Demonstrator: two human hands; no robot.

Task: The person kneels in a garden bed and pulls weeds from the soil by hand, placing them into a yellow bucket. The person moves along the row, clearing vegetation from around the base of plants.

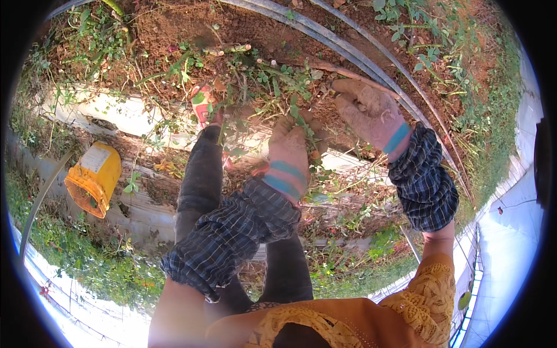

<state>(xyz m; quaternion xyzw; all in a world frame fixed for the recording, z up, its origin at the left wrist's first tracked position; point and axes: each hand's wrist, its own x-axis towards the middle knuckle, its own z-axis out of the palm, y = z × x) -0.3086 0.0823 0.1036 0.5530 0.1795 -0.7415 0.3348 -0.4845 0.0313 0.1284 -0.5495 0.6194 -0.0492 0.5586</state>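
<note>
Gloves (380, 129), pale pink and dirtied with soil, cover both hands, each with blue bands near the wrist. Left hand (288, 144) reaches down among leafy stems (307, 129) near the middle of the view, its back turned up. Leaves and shadow cover its fingertips, so I cannot tell whether those fingers grasp a stem or merely touch the foliage. Right hand (364, 110) lies farther right and a little higher, apart from the left, with its fingers bent toward the plants; whether they are clenched on anything is unclear too. A long brown stick (347, 71) runs slantwise along the upper edge of that hand, and I cannot tell if the two touch. Beyond the stick, grey hoses (333, 35) curve from the top edge down the right side.

The leafy stems spread over reddish-brown soil (174, 26) and over a whitish plastic sheet (136, 110), thickest around and between the hands. Several cut stem ends (248, 47) show pale above the left hand. A red shoe (202, 107) stands on the left, partly hidden by leaves, below a dark trouser leg (200, 174). Farther left, a yellow container (107, 177) lies tilted, its mouth toward the lower left. Plaid sleeve covers (235, 223) wrap both forearms, and a mustard-coloured top (348, 316) fills the lower edge.
</note>
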